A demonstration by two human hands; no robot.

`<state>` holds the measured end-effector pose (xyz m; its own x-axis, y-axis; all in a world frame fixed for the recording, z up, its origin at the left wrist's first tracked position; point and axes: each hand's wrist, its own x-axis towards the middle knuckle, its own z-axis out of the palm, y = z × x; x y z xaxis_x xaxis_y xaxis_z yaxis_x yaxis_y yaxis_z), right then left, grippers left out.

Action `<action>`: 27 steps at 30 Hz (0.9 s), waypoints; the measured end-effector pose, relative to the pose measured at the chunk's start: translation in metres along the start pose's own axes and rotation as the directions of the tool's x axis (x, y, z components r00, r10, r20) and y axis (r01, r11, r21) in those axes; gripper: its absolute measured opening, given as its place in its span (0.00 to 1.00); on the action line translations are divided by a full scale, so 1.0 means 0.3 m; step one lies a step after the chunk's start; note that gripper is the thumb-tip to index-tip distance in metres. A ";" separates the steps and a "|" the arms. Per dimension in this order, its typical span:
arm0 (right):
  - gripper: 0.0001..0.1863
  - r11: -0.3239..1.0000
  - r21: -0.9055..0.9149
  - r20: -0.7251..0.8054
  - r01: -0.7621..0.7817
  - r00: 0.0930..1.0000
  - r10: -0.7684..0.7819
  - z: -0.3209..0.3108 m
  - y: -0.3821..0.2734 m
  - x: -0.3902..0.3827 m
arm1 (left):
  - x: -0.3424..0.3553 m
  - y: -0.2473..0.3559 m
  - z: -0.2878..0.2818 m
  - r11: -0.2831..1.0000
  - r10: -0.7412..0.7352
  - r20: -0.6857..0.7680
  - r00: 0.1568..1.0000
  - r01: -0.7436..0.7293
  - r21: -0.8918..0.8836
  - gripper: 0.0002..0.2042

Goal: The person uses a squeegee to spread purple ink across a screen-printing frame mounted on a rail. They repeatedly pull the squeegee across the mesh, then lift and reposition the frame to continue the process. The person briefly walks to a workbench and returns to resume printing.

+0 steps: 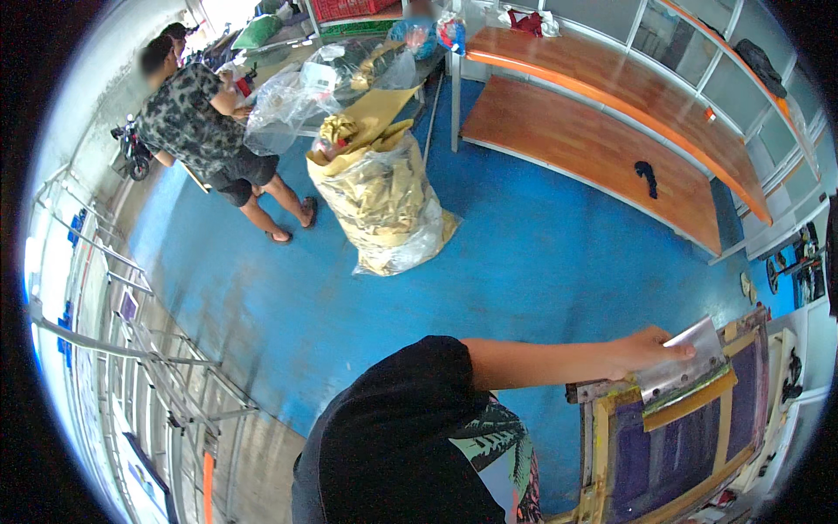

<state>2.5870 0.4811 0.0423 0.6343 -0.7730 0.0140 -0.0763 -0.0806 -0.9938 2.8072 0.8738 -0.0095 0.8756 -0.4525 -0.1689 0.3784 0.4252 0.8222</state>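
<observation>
My left arm, in a black short sleeve, stretches across to the right. My left hand is closed around the top of a squeegee with a silver metal plate. Its lower edge rests on or just over the upper part of a printing screen, whose purple mesh is crossed by tan tape strips. The screen's worn frame is stained and taped along its side. Of my right hand nothing shows.
A stuffed clear sack stands on the blue floor. Beyond it, a person stands by a table heaped with plastic bags. Orange-edged wooden shelves run along the far right. Metal racks line the left.
</observation>
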 end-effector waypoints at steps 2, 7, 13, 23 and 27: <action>0.25 0.999 -0.030 -0.019 0.022 1.000 -0.023 0.018 0.001 0.122 | 0.168 0.039 0.030 0.999 -0.025 0.049 0.998 0.023 0.042 0.41; 0.33 0.994 -0.101 -0.090 0.034 0.995 -0.043 -0.109 0.029 0.338 | 0.485 -0.010 0.126 0.999 -0.042 0.108 0.993 0.039 0.031 0.37; 0.31 0.969 -0.150 -0.066 0.196 0.976 -0.208 -0.327 0.240 0.562 | 0.898 0.024 0.143 0.979 -0.203 0.277 0.939 0.185 0.091 0.31; 0.14 0.880 0.466 -0.458 0.091 0.876 0.151 -0.305 -0.048 0.733 | 1.350 0.000 0.727 0.900 -0.435 0.332 0.837 0.400 0.171 0.28; 0.12 0.788 0.614 -0.350 0.039 0.909 0.228 -0.479 -0.110 0.756 | 1.267 -0.041 0.910 0.929 -0.368 0.347 0.863 0.325 0.178 0.29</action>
<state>2.6228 0.2181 0.0942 0.2902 -0.9408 -0.1753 0.4370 0.2932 -0.8503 3.0534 0.4828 0.0646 0.5118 -0.8191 -0.2592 0.5824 0.1090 0.8056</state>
